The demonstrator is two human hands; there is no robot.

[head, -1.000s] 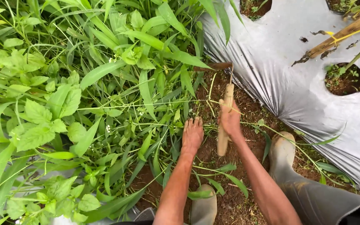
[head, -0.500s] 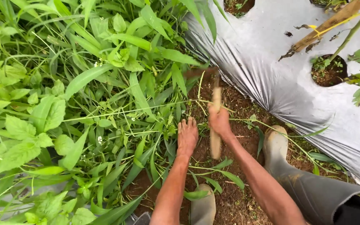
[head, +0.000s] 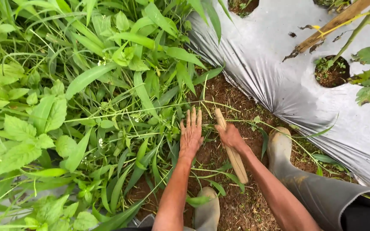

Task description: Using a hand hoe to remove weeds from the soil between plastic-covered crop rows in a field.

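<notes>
The left hand (head: 191,133) lies flat with its fingers spread open, pressing down on the grass and weed stems (head: 150,124) at the edge of the green growth; it grips nothing. Just to its right, the right hand (head: 231,136) is closed around a wooden handle (head: 232,149), holding it about the middle. The handle runs from near the person out toward the far side, its far end reaching the weeds just beside the left hand's fingertips. Whatever blade or head the tool carries is hidden among the stems and cannot be made out.

Both hands work over a strip of bare brown soil (head: 236,205) scattered with cut green blades. To the left stands a thick mass of broad-leaved weeds (head: 22,141) and long grass. To the right, a sheet of silver plastic mulch (head: 279,64) covers a raised bed, with a round planting hole (head: 332,72) in it and a wooden stake (head: 335,21) at the far right. Two grey rubber boots show: one (head: 281,149) just right of the right arm, the other (head: 206,211) near, between the forearms.
</notes>
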